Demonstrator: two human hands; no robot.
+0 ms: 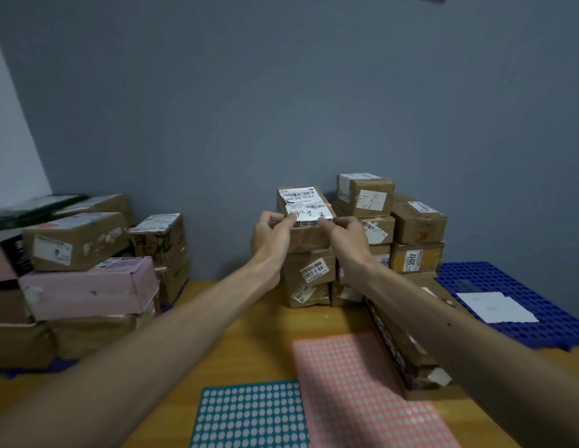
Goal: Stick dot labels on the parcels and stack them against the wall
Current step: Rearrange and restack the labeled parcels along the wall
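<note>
A small brown parcel [305,205] with a white shipping label and a pink dot on its right top edge sits on top of a stack of parcels [309,276] against the grey wall. My left hand [273,236] grips its near left corner and my right hand [348,236] grips its near right corner. A pink dot-label sheet [362,392] and a teal dot-label sheet [249,415] lie on the wooden table near me.
More stacked parcels [411,231] stand right of the held one. A pile of brown and pink boxes [84,273] fills the left. A long flat dark box [407,344] lies under my right forearm. A blue perforated pallet [514,282] holds white paper at the right.
</note>
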